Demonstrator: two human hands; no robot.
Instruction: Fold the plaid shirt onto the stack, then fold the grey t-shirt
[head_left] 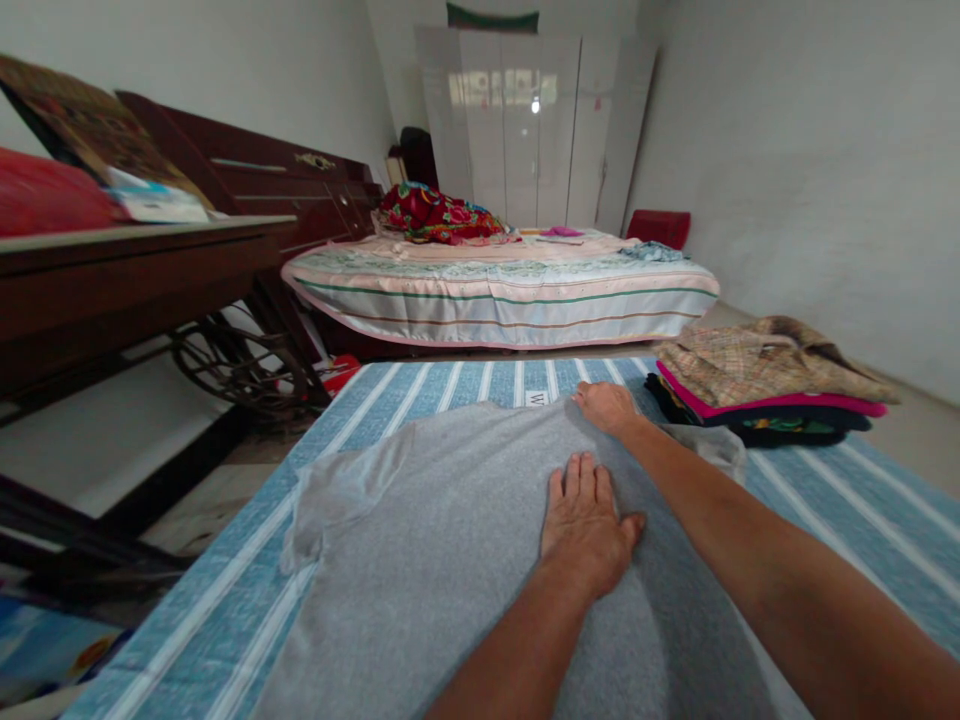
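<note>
A grey shirt lies spread across the middle of a striped sheet, its neck end toward the sheet's far edge and its body reaching down past the near side of the view. One sleeve points to the sheet's left edge; the other sleeve, partly behind the right forearm, lies toward the far right corner. The step in hand looks like smoothing and straightening the shirt; the next move seems to call for a light, flat touch that keeps wrinkles from gathering under the palm.

The left hand rests palm down on the shirt's upper body, fingers extended with narrow gaps, thumb held wide to the side, nothing gripped. The right hand is at the shirt's far edge, near the neck, fingers bent and close together; whether they pinch the cloth or only press on it cannot be made out.

Toward the sheet's far right corner sits a pile of folded clothes, a checked one on top. Beyond the sheet's far edge stands a bed with a red flowered quilt, then a pale wardrobe; off the left edge is a wooden table
</note>
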